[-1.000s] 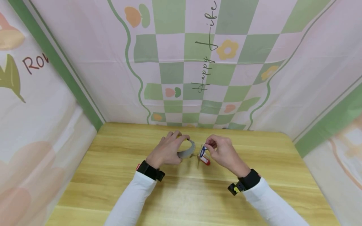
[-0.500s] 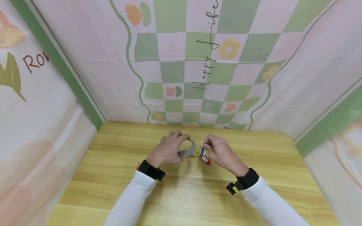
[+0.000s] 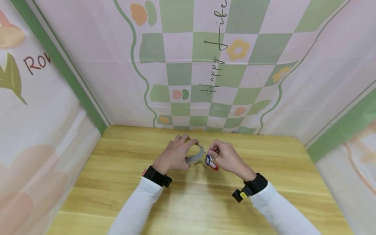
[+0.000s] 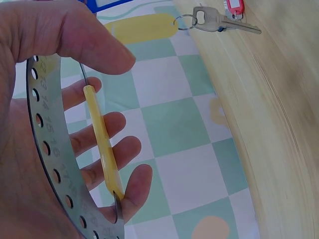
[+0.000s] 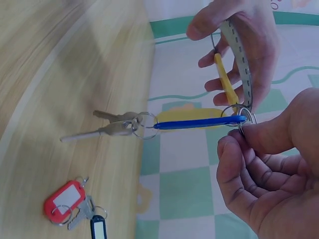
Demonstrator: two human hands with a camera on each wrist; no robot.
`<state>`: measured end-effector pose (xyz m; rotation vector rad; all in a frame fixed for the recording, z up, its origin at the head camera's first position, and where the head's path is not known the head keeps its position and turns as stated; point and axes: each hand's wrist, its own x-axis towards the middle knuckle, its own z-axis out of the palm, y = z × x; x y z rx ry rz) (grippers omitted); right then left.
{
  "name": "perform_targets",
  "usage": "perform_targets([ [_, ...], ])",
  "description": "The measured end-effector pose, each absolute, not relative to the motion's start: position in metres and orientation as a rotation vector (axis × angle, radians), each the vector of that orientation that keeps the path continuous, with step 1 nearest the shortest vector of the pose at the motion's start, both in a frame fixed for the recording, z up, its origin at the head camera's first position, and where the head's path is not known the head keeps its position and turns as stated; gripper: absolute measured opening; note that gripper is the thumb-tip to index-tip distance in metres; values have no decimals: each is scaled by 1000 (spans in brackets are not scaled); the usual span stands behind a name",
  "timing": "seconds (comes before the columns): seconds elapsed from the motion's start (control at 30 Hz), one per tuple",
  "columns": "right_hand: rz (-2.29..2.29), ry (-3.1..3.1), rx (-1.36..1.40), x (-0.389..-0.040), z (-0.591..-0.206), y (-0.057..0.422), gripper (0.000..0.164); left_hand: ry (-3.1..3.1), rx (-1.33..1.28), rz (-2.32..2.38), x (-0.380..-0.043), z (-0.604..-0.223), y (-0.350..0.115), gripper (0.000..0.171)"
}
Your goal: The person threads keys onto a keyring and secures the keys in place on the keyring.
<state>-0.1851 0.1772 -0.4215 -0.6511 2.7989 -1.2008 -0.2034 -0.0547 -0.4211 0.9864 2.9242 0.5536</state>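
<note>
My left hand [image 3: 174, 153] grips a curved grey metal key holder [image 4: 62, 149], a numbered strip with a row of holes. Its yellow handle [image 4: 102, 137] lies along the curled fingers. A yellow key tag [image 4: 144, 29] with a key [image 4: 209, 20] hangs close to the strip's end. With thumb and fingertips, my right hand [image 3: 226, 156] pinches small metal rings [image 5: 244, 117] at the end of a blue key tag [image 5: 194, 122], right at the strip's end. Keys [image 5: 117, 130] dangle from the blue tag's other end. The blue tag partly hides the yellow one in the right wrist view.
On the wooden table [image 3: 188, 202], below the hands, lie a red key tag [image 5: 65, 200] and a dark blue key tag [image 5: 98, 229] with a key between them. Patterned cloth [image 3: 123, 81] stands behind the table's far edge and along both sides.
My right hand has shifted slightly left, bringing the blue key tag closer to the metal key holder. The left hand keeps its grip and has barely moved.
</note>
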Motion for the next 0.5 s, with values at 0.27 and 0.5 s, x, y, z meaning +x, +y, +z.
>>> perform_targets([
  [0.27,-1239,2725,-601,-186,-420,176,3,2929,1004,546,-204,-422,-55,82],
  [0.5,-1252,2680,-589,-187,-421,176,4,2952,1017,507,-205,-422,-56,83],
])
